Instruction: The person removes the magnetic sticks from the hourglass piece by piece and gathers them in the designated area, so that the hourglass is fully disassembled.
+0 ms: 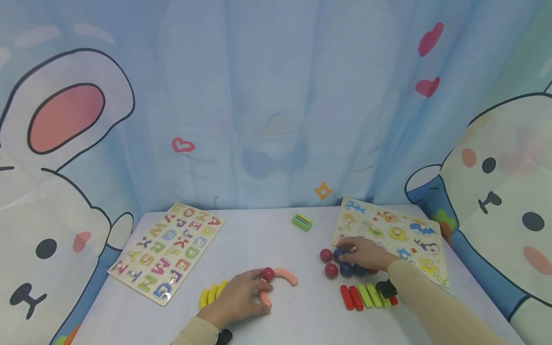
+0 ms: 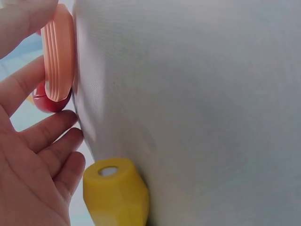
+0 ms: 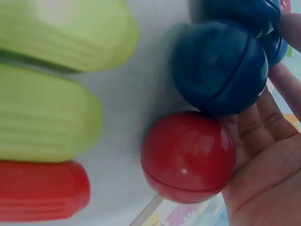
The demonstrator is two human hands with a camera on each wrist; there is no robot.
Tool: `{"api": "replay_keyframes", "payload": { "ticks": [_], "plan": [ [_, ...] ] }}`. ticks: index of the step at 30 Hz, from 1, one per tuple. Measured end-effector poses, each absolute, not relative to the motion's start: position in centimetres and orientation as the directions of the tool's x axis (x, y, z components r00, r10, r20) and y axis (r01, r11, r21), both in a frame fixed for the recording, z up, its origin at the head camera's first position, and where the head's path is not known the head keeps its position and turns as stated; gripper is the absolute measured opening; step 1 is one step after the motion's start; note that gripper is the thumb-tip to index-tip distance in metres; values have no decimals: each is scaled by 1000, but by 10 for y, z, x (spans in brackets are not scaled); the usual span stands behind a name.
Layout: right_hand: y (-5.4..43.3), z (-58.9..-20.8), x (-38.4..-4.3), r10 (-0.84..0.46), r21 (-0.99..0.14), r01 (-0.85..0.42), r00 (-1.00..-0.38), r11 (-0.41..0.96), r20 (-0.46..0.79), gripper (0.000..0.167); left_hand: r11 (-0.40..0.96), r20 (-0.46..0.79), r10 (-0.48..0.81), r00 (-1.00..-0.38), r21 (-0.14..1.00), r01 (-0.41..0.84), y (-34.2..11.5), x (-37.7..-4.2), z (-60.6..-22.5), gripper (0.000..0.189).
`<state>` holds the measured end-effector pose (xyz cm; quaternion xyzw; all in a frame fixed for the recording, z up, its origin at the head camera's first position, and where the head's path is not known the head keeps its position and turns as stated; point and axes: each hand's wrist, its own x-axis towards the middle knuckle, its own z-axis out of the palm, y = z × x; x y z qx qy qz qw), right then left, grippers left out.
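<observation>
My left hand (image 1: 242, 295) pinches an orange curved toy stick (image 2: 59, 56) between thumb and index finger, low over the white table. A red ball (image 1: 268, 274) sits at its far end, joined by a second orange curved stick (image 1: 286, 276) reaching right. Several yellow sticks (image 1: 211, 293) lie beside that hand; one yellow stick (image 2: 115, 193) shows a metal dot on its end. On the right, my right hand (image 1: 365, 254) grips a blue ball (image 1: 338, 255) with thumb and fingers. More blue balls (image 3: 220, 67) and a red ball (image 3: 188, 157) lie under its palm.
Two red balls (image 1: 331, 270) lie left of the blue group. Red sticks (image 1: 347, 297) and green sticks (image 1: 365, 296) line up in front. A letter board (image 1: 166, 254) stands left, an animal board (image 1: 390, 232) right, and a small green striped block (image 1: 302, 222) at the back.
</observation>
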<state>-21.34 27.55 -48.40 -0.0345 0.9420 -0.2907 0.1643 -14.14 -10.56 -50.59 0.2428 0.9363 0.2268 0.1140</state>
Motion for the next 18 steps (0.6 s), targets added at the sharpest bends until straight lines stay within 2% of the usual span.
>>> {"api": "replay_keyframes", "payload": {
  "ticks": [5, 10, 13, 18],
  "plan": [
    [276, -475, -211, -158, -574, 16, -955, 819, -252, 48, 776, -81, 515, -853, 466, 425, -105, -141, -505, 50],
    [254, -455, -203, -204, -604, -100, -973, 791, -106, 42, 781, -68, 515, -855, 447, 435, -105, -141, -504, 49],
    [223, -450, -194, -305, -621, -197, -950, 759, -71, 36, 789, -64, 510, -858, 432, 436, -105, -140, -503, 48],
    [170, -468, -182, -437, -623, -261, -888, 737, -146, 37, 792, -57, 506, -861, 426, 437, -104, -140, -502, 47]
  ]
}}
